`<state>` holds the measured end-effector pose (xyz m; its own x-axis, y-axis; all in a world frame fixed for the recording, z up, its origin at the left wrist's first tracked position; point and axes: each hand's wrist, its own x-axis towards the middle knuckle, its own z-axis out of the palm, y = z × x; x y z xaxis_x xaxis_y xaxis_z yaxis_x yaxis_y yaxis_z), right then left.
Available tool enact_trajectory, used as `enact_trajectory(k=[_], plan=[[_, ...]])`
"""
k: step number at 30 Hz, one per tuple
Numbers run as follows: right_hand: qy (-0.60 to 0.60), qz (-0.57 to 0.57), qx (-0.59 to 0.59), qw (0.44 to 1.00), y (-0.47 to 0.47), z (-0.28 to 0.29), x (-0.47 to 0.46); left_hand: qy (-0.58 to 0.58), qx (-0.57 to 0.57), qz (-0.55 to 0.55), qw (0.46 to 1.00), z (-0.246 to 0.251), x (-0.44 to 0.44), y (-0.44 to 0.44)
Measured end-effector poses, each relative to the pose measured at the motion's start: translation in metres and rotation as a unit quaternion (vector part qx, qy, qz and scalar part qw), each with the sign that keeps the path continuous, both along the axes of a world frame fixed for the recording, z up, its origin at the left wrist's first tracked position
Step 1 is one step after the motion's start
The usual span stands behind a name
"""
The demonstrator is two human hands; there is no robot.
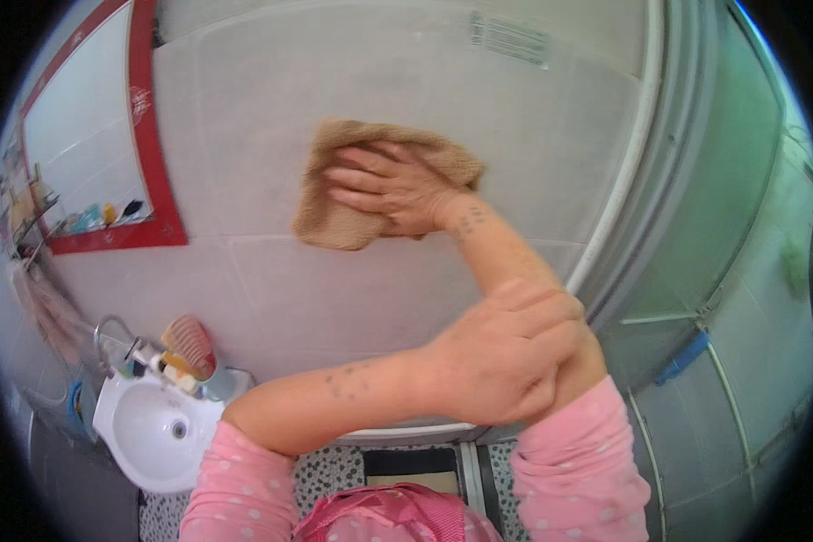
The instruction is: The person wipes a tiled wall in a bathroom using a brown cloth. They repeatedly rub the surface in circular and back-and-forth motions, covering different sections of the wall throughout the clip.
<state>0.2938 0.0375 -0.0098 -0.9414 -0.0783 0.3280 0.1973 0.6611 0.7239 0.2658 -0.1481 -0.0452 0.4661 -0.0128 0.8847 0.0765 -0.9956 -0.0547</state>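
Observation:
My right hand presses a folded tan cloth flat against the pale wall tiles, its fingers spread over the fabric. The cloth's edges show around the hand on most sides. Lower down, my left hand is closed around my right forearm near the pushed-up pink sleeve, and no object shows in it. Its fingertips are partly hidden by the forearm.
A red-framed mirror hangs at upper left. Below it is a white washbasin with a curved tap and a pink comb. At right stands a glass shower door beside a white pipe. A sticker is on the upper wall.

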Motion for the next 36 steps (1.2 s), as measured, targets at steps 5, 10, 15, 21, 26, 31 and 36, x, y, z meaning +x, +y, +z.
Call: enact_trajectory(k=[5, 10, 15, 21, 26, 31, 36], plan=[[0.015, -0.031, 0.013, 0.999, -0.004, -0.002, 0.000, -0.013, 0.003, -0.019, 1.000, -0.013, 0.001, -0.008], [0.089, -0.055, 0.002, 0.995, -0.007, 0.001, -0.014, -0.078, 0.021, -0.008, 0.997, -0.005, 0.009, -0.006], [0.305, -0.052, 0.030, 0.950, -0.015, 0.034, -0.072, -0.007, 0.043, 0.101, 0.994, 0.015, -0.010, -0.006], [0.448, -0.055, 0.011, 0.893, -0.017, 0.004, -0.125, -0.003, 0.029, 0.180, 0.983, -0.016, -0.035, -0.004], [0.465, -0.034, -0.045, 0.884, -0.024, -0.038, -0.151, 0.017, 0.002, 0.197, 0.980, -0.052, -0.052, -0.004], [0.440, -0.057, -0.062, 0.894, -0.028, -0.085, -0.163, 0.022, -0.036, 0.188, 0.981, -0.077, -0.062, -0.003], [0.379, -0.104, -0.056, 0.918, -0.032, -0.091, -0.161, 0.052, -0.083, 0.190, 0.977, -0.072, -0.063, -0.006]])
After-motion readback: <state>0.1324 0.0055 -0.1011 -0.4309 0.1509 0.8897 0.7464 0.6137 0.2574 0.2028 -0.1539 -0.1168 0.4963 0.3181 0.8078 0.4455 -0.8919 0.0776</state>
